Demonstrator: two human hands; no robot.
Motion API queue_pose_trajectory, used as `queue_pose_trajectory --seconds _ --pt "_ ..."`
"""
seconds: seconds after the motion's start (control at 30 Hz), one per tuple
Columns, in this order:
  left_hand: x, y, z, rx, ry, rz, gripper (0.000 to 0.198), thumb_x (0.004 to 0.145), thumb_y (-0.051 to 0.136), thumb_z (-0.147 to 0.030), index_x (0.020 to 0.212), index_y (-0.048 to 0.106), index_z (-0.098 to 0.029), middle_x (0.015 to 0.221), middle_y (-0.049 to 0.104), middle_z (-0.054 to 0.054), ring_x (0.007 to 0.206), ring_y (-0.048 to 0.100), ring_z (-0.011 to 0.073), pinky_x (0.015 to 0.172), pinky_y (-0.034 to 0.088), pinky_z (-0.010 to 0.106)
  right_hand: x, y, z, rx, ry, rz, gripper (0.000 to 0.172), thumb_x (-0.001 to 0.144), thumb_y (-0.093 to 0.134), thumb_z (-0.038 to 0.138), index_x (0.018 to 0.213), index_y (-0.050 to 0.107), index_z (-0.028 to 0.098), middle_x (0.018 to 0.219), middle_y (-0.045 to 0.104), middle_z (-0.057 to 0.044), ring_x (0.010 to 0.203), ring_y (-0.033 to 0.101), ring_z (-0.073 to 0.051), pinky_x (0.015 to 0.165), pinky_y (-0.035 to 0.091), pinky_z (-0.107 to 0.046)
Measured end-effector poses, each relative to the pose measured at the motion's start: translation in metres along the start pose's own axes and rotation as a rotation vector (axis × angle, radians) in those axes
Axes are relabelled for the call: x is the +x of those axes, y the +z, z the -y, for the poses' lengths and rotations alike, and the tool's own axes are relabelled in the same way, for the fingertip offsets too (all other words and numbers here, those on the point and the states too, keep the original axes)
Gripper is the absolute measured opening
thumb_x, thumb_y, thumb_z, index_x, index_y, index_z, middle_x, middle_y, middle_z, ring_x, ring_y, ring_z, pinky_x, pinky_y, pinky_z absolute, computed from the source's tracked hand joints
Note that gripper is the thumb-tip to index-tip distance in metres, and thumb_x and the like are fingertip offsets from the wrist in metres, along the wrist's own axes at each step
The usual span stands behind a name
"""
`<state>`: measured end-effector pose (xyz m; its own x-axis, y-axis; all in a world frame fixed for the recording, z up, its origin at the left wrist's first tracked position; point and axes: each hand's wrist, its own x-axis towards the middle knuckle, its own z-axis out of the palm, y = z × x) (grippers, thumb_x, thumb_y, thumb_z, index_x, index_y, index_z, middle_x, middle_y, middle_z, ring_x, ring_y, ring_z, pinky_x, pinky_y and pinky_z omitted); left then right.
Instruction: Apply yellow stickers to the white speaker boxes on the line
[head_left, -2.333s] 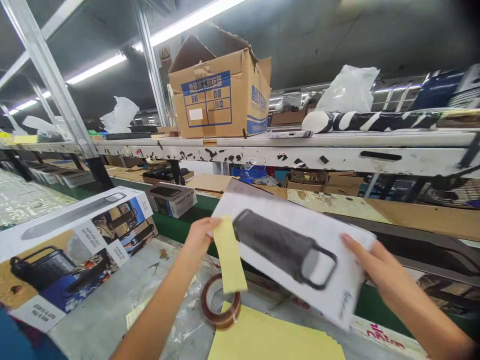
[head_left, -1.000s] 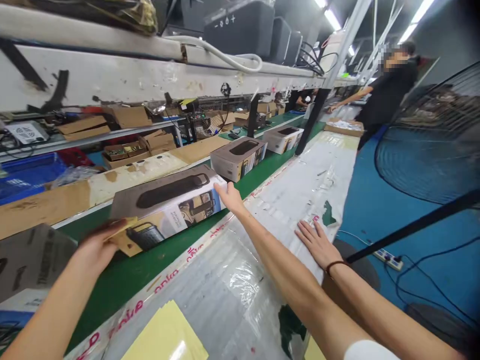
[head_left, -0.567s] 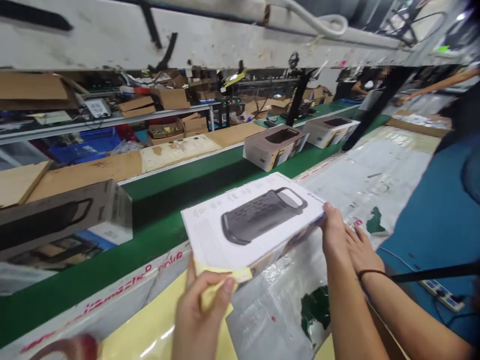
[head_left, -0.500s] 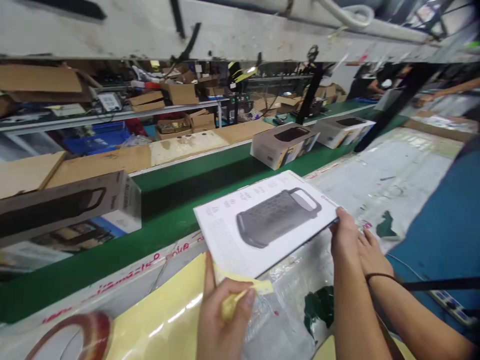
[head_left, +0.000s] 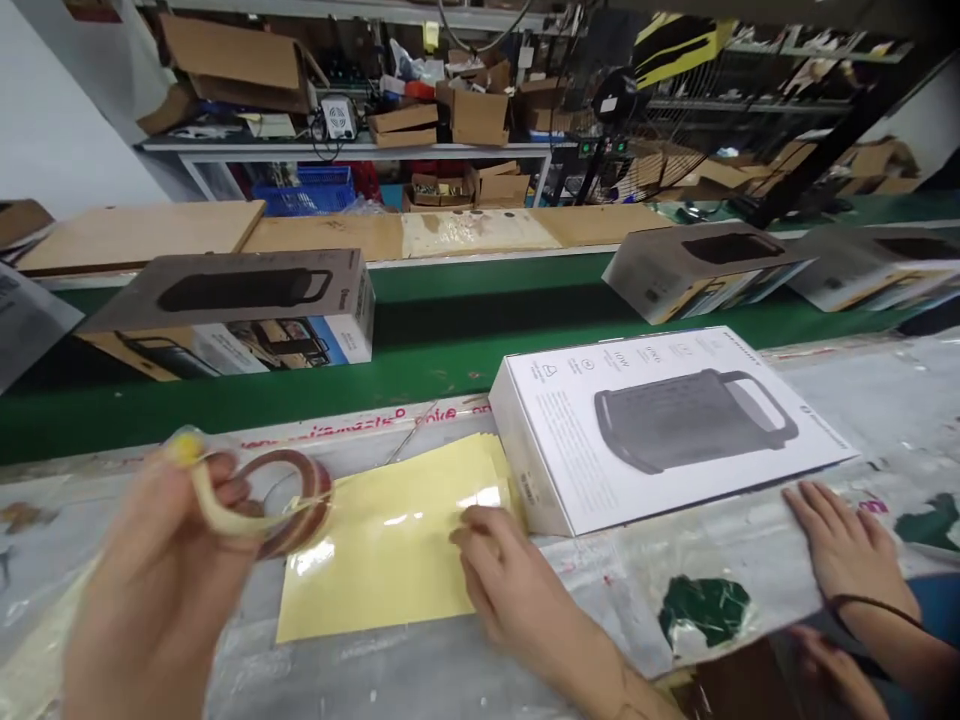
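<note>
My left hand (head_left: 161,580) is raised at the lower left, blurred, its fingers pinching a curled pale yellow strip (head_left: 225,515). Behind the strip lies a roll of reddish-brown tape (head_left: 311,510) on the table. A glossy stack of yellow sheets (head_left: 382,560) lies in front of me. Over the stack's right part is my right hand (head_left: 510,590), fingers curled together and touching the top sheet; what is between them is hidden. Just right of the stack sits a white printed box (head_left: 690,430) picturing a dark handled device.
Another person's hand (head_left: 855,550), with a dark wrist band, rests beside the white box's near right edge. A second hand of theirs (head_left: 836,665) shows lower down. Similar boxes (head_left: 247,310) stand on the green conveyor (head_left: 465,325) beyond the table.
My right hand has left the box's right end and come to the yellow sheets. My left hand, with the strip, has moved left away from the box. The view has turned left.
</note>
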<state>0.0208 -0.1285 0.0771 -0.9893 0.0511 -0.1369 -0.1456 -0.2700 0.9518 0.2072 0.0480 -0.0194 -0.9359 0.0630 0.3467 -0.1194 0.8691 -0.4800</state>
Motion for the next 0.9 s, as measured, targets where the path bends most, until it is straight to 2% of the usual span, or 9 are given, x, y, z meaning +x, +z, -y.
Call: queue_pose_trajectory --seconds 0.07,0.1,0.17,0.23,0.33,0.47,0.57,0.8,0.9 --pt "0.006 0.021 0.019 -0.087 -0.139 0.116 0.036 0.054 0.093 -0.029 0.080 0.069 -0.021 0.072 0.066 -0.001 0.057 0.058 0.0108 0.045 0.050 0.016 0.007 0.012 -0.008 -0.009 0.078 -0.011 0.043 0.082 0.043 -0.001 0.123 0.050 0.012 0.121 0.051 -0.020 0.112 0.057 -0.029 0.087 0.059 -0.041" --pt "0.009 0.035 0.034 -0.127 -0.233 0.197 0.043 0.049 0.096 -0.028 0.082 0.070 -0.019 0.076 0.069 0.001 0.061 0.062 0.0127 0.048 0.051 0.017 0.008 0.017 -0.011 -0.013 0.111 -0.014 0.045 0.082 0.043 -0.001 0.125 0.048 0.012 0.122 0.048 -0.020 0.114 0.056 -0.029 0.089 0.059 -0.042" --pt "0.013 0.062 0.068 -0.196 -0.325 0.298 0.048 0.046 0.097 -0.033 0.080 0.067 -0.016 0.082 0.071 0.005 0.068 0.067 0.0168 0.053 0.054 0.020 0.008 0.023 -0.015 -0.040 0.135 -0.020 0.049 0.081 0.042 -0.002 0.128 0.045 0.011 0.121 0.047 -0.019 0.115 0.054 -0.029 0.091 0.058 -0.042" --pt "0.018 0.082 0.100 -0.230 -0.353 0.319 0.053 0.044 0.096 -0.040 0.079 0.064 -0.018 0.074 0.070 0.004 0.062 0.066 0.0185 0.051 0.053 0.024 0.007 0.028 -0.014 -0.099 0.117 -0.030 0.050 0.081 0.041 -0.003 0.129 0.044 0.010 0.119 0.046 -0.018 0.114 0.053 -0.029 0.091 0.058 -0.043" --pt "0.027 0.090 0.127 -0.263 -0.354 0.313 0.057 0.043 0.095 -0.046 0.082 0.062 -0.019 0.066 0.068 0.001 0.054 0.063 0.0176 0.046 0.048 0.024 0.006 0.034 -0.010 -0.194 0.061 -0.041 0.049 0.080 0.040 -0.003 0.128 0.044 0.007 0.117 0.046 -0.019 0.113 0.051 -0.031 0.092 0.057 -0.045" --pt "0.041 0.082 0.136 -0.328 -0.339 0.237 0.056 0.041 0.095 -0.045 0.078 0.062 -0.019 0.065 0.066 -0.002 0.056 0.060 0.0115 0.051 0.048 0.019 0.008 0.036 -0.009 -0.244 0.049 -0.017 0.054 0.078 0.040 -0.004 0.131 0.043 0.005 0.118 0.045 -0.020 0.115 0.050 -0.032 0.093 0.056 -0.045" --pt "0.048 0.080 0.139 -0.363 -0.357 0.195 0.056 0.037 0.096 -0.044 0.074 0.062 -0.018 0.065 0.065 -0.003 0.058 0.060 0.0105 0.053 0.048 0.018 0.009 0.036 -0.008 -0.233 0.076 -0.014 0.055 0.078 0.041 -0.003 0.133 0.042 0.006 0.118 0.046 -0.019 0.112 0.051 -0.030 0.091 0.057 -0.044" --pt "0.047 0.083 0.139 -0.377 -0.393 0.213 0.053 0.036 0.097 -0.040 0.072 0.065 -0.017 0.065 0.065 -0.001 0.058 0.059 0.0115 0.052 0.047 0.019 0.012 0.033 -0.009 -0.105 0.151 0.039 0.058 0.077 0.041 -0.004 0.134 0.040 0.009 0.118 0.047 -0.018 0.112 0.053 -0.028 0.090 0.058 -0.043" --pt "0.048 0.082 0.139 -0.376 -0.390 0.220 0.050 0.037 0.097 -0.037 0.071 0.066 -0.017 0.067 0.066 0.000 0.058 0.058 0.0103 0.052 0.046 0.018 0.009 0.028 -0.008 -0.010 0.159 -0.036 0.052 0.085 0.045 0.002 0.136 0.040 0.011 0.118 0.046 -0.017 0.110 0.054 -0.026 0.091 0.058 -0.042"
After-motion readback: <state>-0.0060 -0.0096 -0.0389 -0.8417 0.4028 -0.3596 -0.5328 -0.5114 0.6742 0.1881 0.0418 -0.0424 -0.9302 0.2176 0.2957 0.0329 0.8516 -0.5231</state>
